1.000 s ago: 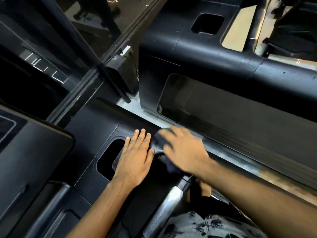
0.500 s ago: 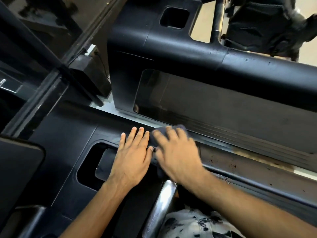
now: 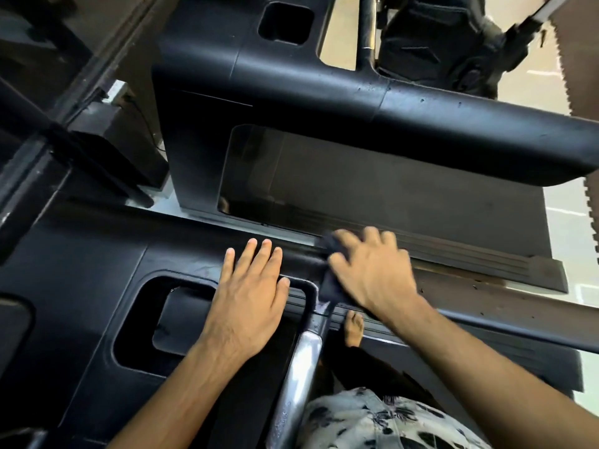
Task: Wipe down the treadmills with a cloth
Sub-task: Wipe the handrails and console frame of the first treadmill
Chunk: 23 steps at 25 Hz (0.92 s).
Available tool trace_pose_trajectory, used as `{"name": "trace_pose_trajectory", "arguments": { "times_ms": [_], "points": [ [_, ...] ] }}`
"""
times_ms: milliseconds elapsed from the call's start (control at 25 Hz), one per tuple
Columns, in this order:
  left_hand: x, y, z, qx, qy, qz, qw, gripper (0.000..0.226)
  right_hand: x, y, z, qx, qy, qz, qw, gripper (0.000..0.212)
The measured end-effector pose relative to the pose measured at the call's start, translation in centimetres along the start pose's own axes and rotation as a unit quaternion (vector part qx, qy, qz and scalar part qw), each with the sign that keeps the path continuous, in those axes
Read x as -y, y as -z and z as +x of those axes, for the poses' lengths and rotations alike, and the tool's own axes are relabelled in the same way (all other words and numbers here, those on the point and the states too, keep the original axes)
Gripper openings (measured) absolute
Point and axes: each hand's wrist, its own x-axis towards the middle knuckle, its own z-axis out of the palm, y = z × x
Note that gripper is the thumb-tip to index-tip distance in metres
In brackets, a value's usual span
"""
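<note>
Dark crumpled cloth (image 3: 328,249) is clamped under curled right hand (image 3: 372,270) on black plastic treadmill console (image 3: 97,254), 3 o'clock of flat, spread left hand (image 3: 249,296); hands apart. Cloth could be snagged on silver metal bar (image 3: 298,367) joint at 6 o'clock, or dropped.

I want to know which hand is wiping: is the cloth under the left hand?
No, the right hand holds the cloth, while the left hand lies flat and bare on the treadmill.
</note>
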Motion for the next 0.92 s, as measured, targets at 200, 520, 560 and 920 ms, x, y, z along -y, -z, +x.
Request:
{"name": "trace_pose_trajectory", "arguments": {
  "times_ms": [200, 520, 560, 920],
  "points": [
    [-1.1, -0.2, 0.3, 0.011, -0.033, 0.018, 0.999, 0.072, 1.2, -1.2, -3.4, -0.004, 0.092, -0.029, 0.995, 0.052],
    [-3.6, -0.6, 0.3, 0.027, -0.053, 0.02, 0.998, 0.069, -0.8, -0.8, -4.3, -0.005, 0.1, 0.002, 0.995, 0.054],
    [-4.0, -0.7, 0.5, 0.031, -0.053, 0.017, 0.998, 0.068, -2.7, -0.6, -3.0, 0.013, 0.094, 0.005, 0.995, 0.053],
    [-7.0, -0.8, 0.5, 0.064, -0.053, 0.023, 0.996, 0.059, -8.2, -0.6, -1.7, 0.046, -0.017, 0.008, 0.999, 0.052]
  ]
}}
